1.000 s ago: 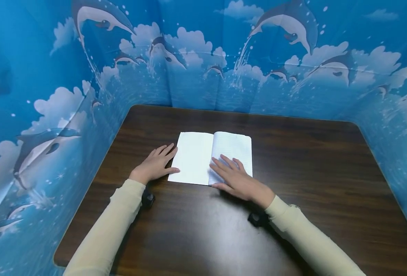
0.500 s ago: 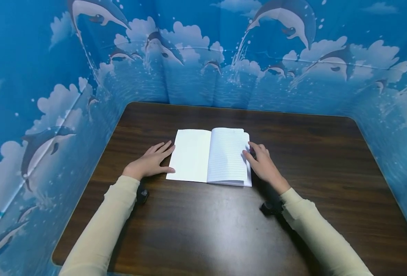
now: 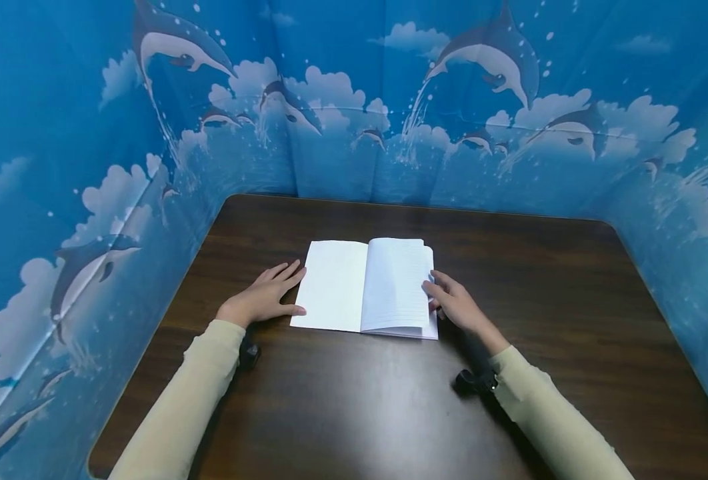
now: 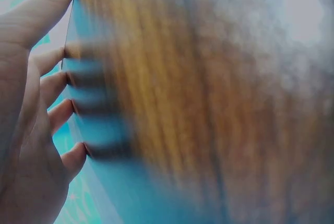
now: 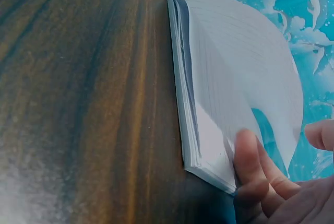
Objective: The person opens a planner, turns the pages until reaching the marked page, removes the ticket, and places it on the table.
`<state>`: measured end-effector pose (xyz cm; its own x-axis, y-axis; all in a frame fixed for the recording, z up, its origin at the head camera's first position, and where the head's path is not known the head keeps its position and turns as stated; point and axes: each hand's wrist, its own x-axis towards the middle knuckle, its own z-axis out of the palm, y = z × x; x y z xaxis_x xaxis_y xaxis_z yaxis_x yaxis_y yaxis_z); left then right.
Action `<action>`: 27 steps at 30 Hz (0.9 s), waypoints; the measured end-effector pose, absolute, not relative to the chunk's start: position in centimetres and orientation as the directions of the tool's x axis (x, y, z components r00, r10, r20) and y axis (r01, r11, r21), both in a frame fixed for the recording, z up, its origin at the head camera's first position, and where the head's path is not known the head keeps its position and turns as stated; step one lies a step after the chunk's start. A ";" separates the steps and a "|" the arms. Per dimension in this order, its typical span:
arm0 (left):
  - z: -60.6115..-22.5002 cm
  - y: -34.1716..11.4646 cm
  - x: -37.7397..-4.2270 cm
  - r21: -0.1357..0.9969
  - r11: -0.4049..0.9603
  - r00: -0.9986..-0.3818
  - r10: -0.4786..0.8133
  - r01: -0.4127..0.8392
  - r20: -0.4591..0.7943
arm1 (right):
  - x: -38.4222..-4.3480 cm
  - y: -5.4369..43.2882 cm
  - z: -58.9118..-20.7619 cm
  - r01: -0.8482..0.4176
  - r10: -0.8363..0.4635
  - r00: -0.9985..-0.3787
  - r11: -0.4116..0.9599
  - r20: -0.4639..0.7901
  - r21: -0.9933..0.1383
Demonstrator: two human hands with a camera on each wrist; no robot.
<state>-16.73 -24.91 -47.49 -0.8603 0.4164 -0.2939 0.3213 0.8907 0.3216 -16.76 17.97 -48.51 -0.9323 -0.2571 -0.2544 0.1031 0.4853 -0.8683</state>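
Note:
An open notebook (image 3: pixel 334 287) lies on the dark wood table, a plain white side on the left and ruled leaves on the right. My left hand (image 3: pixel 262 298) rests flat with spread fingers at its left edge, the thumb touching the lower corner. On the other side, my right hand (image 3: pixel 459 307) holds the outer edge of a ruled page (image 3: pixel 395 283) between curled fingers. In the right wrist view that page (image 5: pixel 255 41) arches up off the stack of leaves, and fingers (image 5: pixel 246 153) touch the page edges; exact contact is partly hidden.
The wooden table (image 3: pixel 354 400) reaches well beyond the notebook on both sides and shines near the front. Behind and to the sides hangs a blue curtain (image 3: pixel 330 160) printed with dolphins and clouds. A small dark camera (image 3: pixel 474 381) sits at the right wrist.
My right hand has gone from lying spread on the ruled page to the notebook's right edge, and a page there is now lifted and curved. The left hand stays at the left edge.

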 end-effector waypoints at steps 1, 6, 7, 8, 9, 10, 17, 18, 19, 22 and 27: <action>-47.6 -24.9 -16.6 0.321 0.891 -0.860 0.415 0.320 -0.295 | -16.6 18.0 -48.6 0.108 -0.263 -0.929 0.477 -0.259 -0.872; -47.8 -24.9 -16.3 0.327 0.890 -0.863 0.414 0.317 -0.291 | -16.0 18.1 -49.1 0.122 -0.291 -0.920 0.425 -0.263 -0.897; -47.8 -25.0 -16.1 0.329 0.889 -0.864 0.415 0.317 -0.287 | -15.9 18.0 -49.1 0.125 -0.301 -0.917 0.407 -0.263 -0.905; -47.8 -25.0 -16.0 0.332 0.889 -0.865 0.414 0.316 -0.284 | -15.8 17.9 -49.2 0.132 -0.306 -0.914 0.391 -0.265 -0.911; -47.8 -25.1 -15.9 0.336 0.888 -0.866 0.412 0.313 -0.284 | -15.7 17.8 -49.3 0.140 -0.310 -0.912 0.378 -0.267 -0.915; -47.8 -25.1 -15.7 0.342 0.888 -0.866 0.411 0.308 -0.286 | -15.5 17.7 -49.3 0.148 -0.313 -0.910 0.366 -0.271 -0.919; -47.9 -25.3 -14.9 0.340 0.888 -0.861 0.412 0.308 -0.297 | -14.7 17.3 -49.3 0.175 -0.345 -0.891 0.337 -0.294 -0.925; -47.8 -25.3 -15.0 0.340 0.889 -0.862 0.412 0.308 -0.295 | -14.7 17.3 -49.2 0.178 -0.346 -0.891 0.329 -0.294 -0.927; -47.7 -25.3 -15.0 0.343 0.886 -0.863 0.415 0.312 -0.288 | -14.7 17.4 -49.1 0.176 -0.351 -0.890 0.322 -0.290 -0.930; -47.4 -25.2 -15.4 0.343 0.883 -0.866 0.420 0.320 -0.273 | -14.9 17.5 -48.7 0.161 -0.352 -0.894 0.323 -0.276 -0.933; -47.3 -25.3 -15.6 0.358 0.878 -0.866 0.423 0.318 -0.267 | -15.1 17.4 -48.4 0.161 -0.348 -0.895 0.334 -0.280 -0.929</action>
